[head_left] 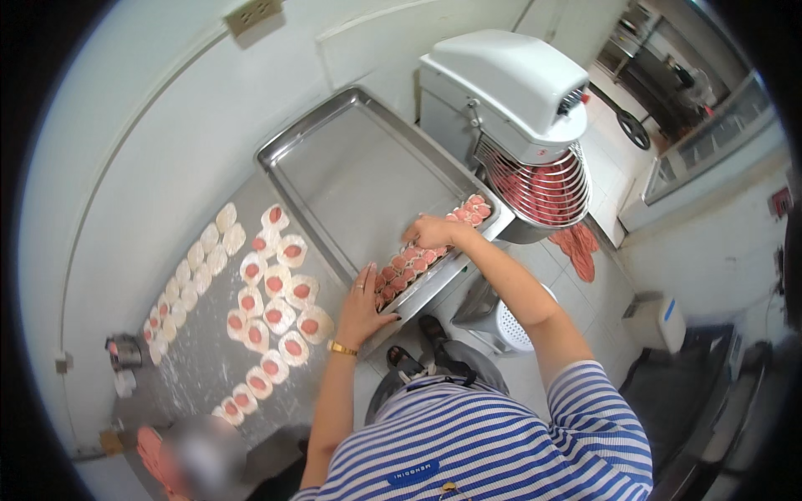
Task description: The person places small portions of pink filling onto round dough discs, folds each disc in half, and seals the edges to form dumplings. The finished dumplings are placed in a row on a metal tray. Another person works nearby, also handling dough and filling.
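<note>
A large metal tray (359, 175) lies on the steel table, with rows of small open-topped dumplings (408, 265), pink filling showing, along its near side. Over that row my right hand (432, 233) bends its fingers down together among the dumplings; whatever lies between the fingertips is hidden. My left hand (361, 311) rests on the tray's near left corner, beside the dumplings, its fingers stretched out and thumb apart. To its left, round pale wrappers (278, 316), each with a pink lump of filling, are spread on the floured table.
Plain wrappers (190, 271) line the table's far left side. A white mixer (510, 88) with a wire guard stands beyond the tray, pink stuff in its bowl. Near my feet is a white perforated stool (511, 326). Another person's pink sleeve (155, 457) shows at lower left.
</note>
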Available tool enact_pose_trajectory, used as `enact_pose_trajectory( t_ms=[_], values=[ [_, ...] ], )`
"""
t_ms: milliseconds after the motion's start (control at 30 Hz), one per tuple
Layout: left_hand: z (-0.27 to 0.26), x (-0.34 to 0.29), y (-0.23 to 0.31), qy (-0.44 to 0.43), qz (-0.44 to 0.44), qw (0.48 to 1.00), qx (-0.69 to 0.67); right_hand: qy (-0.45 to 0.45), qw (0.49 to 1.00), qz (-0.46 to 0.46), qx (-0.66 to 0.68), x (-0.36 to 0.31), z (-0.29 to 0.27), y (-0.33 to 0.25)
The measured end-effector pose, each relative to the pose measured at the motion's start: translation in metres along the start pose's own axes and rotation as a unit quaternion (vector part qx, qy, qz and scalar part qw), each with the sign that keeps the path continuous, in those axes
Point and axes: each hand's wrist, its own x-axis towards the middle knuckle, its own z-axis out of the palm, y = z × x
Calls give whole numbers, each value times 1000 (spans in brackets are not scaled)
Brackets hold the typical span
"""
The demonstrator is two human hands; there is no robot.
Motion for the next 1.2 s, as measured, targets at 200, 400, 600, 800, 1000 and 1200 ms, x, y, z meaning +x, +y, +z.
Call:
enact_pose_trajectory(
  t_ms=[200,400,600,800,1000,1200],
  values=[
    [-2,3,4,8,4,999,-46,183,676,-202,685,-85,-9,-11],
    [5,0,25,30,66,993,-96,454,715,-66,527,-200,44,2],
    [59,-29,68,58,58,967,-240,295,903,313,-14,-353,65,-29],
    [158,-27,138,-105,156,968,-169,593,751,130,-261,-564,52,-116],
    [294,-14,276,-224,166,947,-160,695,552,205,-413,-732,117,-182],
    [395,-15,487,-341,252,895,-141,730,340,393,-444,-838,159,-163]
  ],
)
